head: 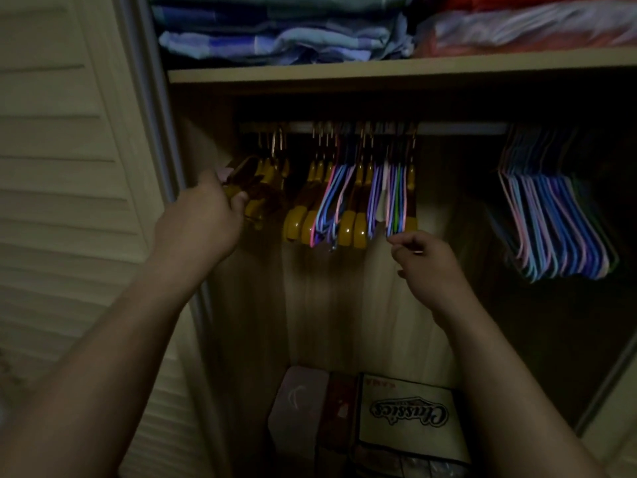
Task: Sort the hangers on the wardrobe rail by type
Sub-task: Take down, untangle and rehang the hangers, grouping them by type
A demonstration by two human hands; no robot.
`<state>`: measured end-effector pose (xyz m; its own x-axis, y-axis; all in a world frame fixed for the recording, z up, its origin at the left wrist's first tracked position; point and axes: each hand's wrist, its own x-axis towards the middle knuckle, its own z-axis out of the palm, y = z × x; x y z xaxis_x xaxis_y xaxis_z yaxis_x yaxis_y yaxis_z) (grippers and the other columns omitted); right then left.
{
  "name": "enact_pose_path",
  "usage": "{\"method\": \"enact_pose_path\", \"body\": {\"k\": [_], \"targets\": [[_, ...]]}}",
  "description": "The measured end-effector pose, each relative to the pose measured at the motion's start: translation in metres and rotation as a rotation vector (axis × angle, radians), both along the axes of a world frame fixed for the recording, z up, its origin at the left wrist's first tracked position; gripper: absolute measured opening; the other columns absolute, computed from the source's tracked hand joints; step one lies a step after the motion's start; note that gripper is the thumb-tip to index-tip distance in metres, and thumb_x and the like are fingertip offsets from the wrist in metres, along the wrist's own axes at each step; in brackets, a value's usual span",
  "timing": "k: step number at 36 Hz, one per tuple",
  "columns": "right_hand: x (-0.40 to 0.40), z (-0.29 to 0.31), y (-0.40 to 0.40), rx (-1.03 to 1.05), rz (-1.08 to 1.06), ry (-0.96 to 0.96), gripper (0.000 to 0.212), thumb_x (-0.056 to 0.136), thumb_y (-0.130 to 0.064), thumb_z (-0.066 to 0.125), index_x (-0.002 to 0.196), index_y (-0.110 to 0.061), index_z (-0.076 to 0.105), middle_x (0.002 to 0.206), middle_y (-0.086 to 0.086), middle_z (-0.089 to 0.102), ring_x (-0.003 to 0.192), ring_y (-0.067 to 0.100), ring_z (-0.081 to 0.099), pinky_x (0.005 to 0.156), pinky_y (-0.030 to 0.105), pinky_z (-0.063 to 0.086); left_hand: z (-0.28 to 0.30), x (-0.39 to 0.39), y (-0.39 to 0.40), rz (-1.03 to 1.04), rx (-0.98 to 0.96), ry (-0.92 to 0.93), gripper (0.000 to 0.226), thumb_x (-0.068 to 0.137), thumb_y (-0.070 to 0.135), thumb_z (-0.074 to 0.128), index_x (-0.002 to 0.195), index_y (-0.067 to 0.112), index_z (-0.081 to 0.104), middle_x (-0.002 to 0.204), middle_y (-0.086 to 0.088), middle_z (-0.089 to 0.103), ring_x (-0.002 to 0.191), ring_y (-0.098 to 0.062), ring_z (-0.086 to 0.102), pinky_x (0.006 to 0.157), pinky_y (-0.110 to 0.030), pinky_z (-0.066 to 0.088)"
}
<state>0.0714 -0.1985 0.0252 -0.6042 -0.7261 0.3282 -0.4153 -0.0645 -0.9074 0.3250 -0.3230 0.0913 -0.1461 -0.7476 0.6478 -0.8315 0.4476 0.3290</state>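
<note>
A rail [458, 128] runs across the dim wardrobe. At its left end hangs a bunch of yellow wooden hangers [265, 188]; my left hand [203, 219] grips their lower ends. In the middle, more yellow wooden hangers [348, 229] hang mixed with thin coloured wire hangers [393, 201]. My right hand [431, 260] is just under that mixed group, its fingers curled and pinching at the bottom of the thin hangers; what it holds is blurred. A separate bunch of thin blue, pink and purple hangers [555, 222] hangs at the right.
A shelf [379, 72] above the rail carries folded blue cloth [275, 39] and red bedding in plastic [531, 25]. A louvred door [62, 167] stands at the left. Boxes, one labelled "Classics" [406, 414], sit on the wardrobe floor.
</note>
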Motion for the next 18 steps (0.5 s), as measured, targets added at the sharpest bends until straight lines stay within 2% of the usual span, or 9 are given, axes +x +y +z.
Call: {"method": "enact_pose_path", "body": {"k": [3, 7, 11, 14, 18], "targets": [[0.000, -0.001, -0.005, 0.014, -0.012, 0.016, 0.014, 0.099, -0.020, 0.056, 0.107, -0.020, 0.067, 0.097, -0.011, 0.060, 0.091, 0.011, 0.059, 0.091, 0.046, 0.054, -0.016, -0.009, -0.007, 0.001, -0.057, -0.018, 0.045, 0.101, 0.040, 0.048, 0.130, 0.007, 0.042, 0.107, -0.030, 0.062, 0.096, -0.050, 0.060, 0.068, -0.041, 0.035], [0.001, 0.006, -0.011, 0.008, -0.016, 0.031, 0.013, 0.098, -0.021, 0.057, 0.106, -0.020, 0.067, 0.097, -0.010, 0.061, 0.092, 0.014, 0.060, 0.088, 0.045, 0.054, -0.025, -0.021, -0.022, -0.034, -0.086, -0.007, 0.048, 0.102, 0.041, 0.046, 0.138, 0.011, 0.037, 0.106, -0.020, 0.065, 0.089, -0.043, 0.064, 0.062, -0.036, 0.036], [0.000, 0.019, -0.017, -0.006, -0.007, 0.080, 0.013, 0.100, -0.022, 0.055, 0.106, -0.023, 0.067, 0.101, -0.010, 0.061, 0.094, 0.010, 0.058, 0.077, 0.032, 0.052, -0.020, -0.033, -0.030, -0.097, -0.086, 0.018, 0.038, 0.103, 0.038, 0.046, 0.128, 0.010, 0.041, 0.106, -0.011, 0.063, 0.093, -0.034, 0.066, 0.064, -0.034, 0.039], [-0.004, 0.023, -0.022, -0.013, -0.012, 0.120, 0.013, 0.099, -0.021, 0.057, 0.105, -0.024, 0.068, 0.103, -0.009, 0.064, 0.096, 0.008, 0.059, 0.074, 0.024, 0.046, -0.015, -0.042, -0.036, -0.094, -0.083, 0.027, 0.032, 0.103, 0.038, 0.045, 0.119, 0.011, 0.043, 0.099, -0.012, 0.064, 0.092, -0.036, 0.066, 0.066, -0.038, 0.047], [-0.008, 0.028, -0.022, -0.006, -0.022, 0.145, 0.012, 0.098, -0.020, 0.058, 0.099, -0.024, 0.068, 0.100, -0.008, 0.066, 0.094, 0.006, 0.059, 0.071, 0.019, 0.044, -0.010, -0.050, -0.044, -0.111, -0.088, 0.088, 0.024, 0.103, 0.039, 0.043, 0.111, 0.017, 0.042, 0.080, 0.003, 0.054, 0.077, -0.029, 0.065, 0.059, -0.034, 0.046]]}}
